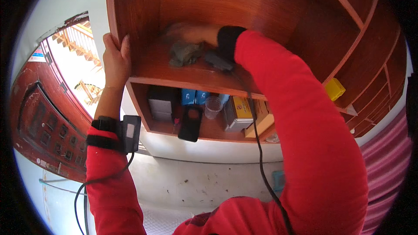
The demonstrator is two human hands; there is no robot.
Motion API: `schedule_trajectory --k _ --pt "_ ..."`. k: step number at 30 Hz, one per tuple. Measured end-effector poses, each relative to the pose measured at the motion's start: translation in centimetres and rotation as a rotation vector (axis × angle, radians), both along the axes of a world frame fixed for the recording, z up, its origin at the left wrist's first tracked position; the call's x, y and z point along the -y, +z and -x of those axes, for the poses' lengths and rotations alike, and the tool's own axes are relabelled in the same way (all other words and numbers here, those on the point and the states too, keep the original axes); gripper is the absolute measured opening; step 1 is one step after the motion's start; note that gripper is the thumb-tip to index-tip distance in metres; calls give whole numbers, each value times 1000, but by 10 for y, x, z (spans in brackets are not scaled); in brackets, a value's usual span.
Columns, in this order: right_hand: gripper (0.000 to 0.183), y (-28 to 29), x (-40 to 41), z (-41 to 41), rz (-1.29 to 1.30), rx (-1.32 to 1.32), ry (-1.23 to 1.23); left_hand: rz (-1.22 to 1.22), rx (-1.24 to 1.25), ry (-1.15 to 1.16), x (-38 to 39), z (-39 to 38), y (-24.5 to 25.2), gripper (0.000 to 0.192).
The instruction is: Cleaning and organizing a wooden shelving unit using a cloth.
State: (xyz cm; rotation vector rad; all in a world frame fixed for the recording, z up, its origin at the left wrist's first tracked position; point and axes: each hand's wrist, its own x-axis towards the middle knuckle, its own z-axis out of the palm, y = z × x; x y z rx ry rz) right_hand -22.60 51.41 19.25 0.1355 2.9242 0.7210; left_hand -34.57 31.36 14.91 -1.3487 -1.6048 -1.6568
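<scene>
My left hand [116, 57] grips the left upright edge of a reddish wooden shelf unit [196, 85], thumb on its inner side. My right arm reaches into the upper compartment. My right hand [186, 33] is blurred near the back left of that compartment, so whether its fingers hold anything cannot be made out. Just below it, a crumpled greyish-green cloth [185, 53] lies on the shelf board. A dark device [218, 60] with a black cable sits by my right wrist, and another dark device [131, 133] is strapped to my left forearm.
The compartment below holds blue boxes [195, 97], a clear plastic cup [213, 107], a black phone-like item [190, 124], a yellow-topped metal tin [240, 112] and a dark box [160, 102]. A yellow object [334, 89] stands further right. A carved wooden door [54, 127] is at left, a pink curtain [387, 166] at right.
</scene>
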Motion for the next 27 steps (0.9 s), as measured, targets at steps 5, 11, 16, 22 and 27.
schedule_trajectory --k 5,11,16,22,27 --pt "49 2 -1 -79 310 -213 -218 22 -27 29 0 3 1 29" --pt "44 -13 -24 -202 316 -378 -352 18 -12 3 -5 -1 1 30" --pt "27 -6 -13 -273 32 -107 -652 28 25 -31 -4 -2 1 29" --pt "23 -8 17 -278 -187 75 -818 52 50 -25 0 -10 5 28" --pt "26 -10 94 -269 -216 -65 -973 14 20 8 -5 -1 -1 28"
